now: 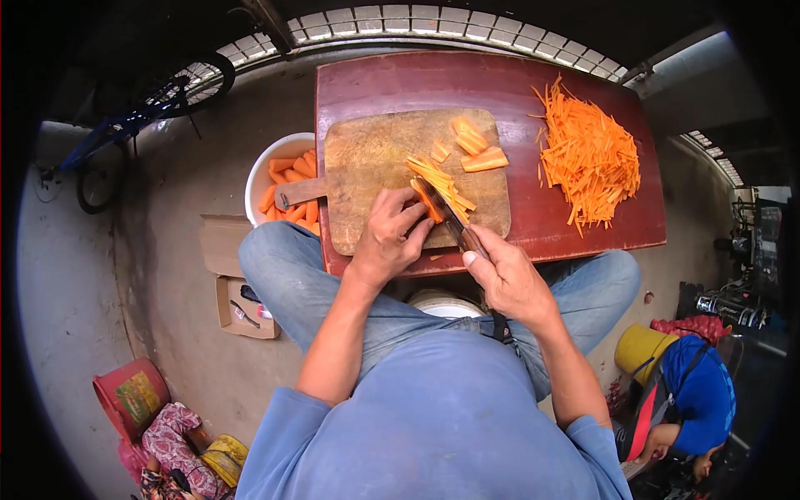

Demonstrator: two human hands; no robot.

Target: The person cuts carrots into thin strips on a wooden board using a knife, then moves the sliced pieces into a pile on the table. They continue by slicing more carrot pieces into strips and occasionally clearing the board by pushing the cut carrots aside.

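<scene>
My right hand (505, 275) is closed round the handle of a knife (451, 218), its dark blade running up and left over the wooden cutting board (367, 150). With bent fingers, my left hand (390, 232) presses a carrot piece (428, 198) against the board, right beside the blade. Cut carrot strips (451, 188) lie along the blade's right side. Farther back on the board are several thick carrot slices (484, 159). A large heap of carrot shreds (587, 154) sits to the right on the red table (533, 212).
A white bucket (252, 179) of peeled carrots stands left of the table, below the board's handle. An open cardboard box (242, 312) is on the floor. Two other people are low at both sides, near a yellow bucket (640, 348) and a red bucket (133, 396). A bicycle (137, 125) leans at the far left.
</scene>
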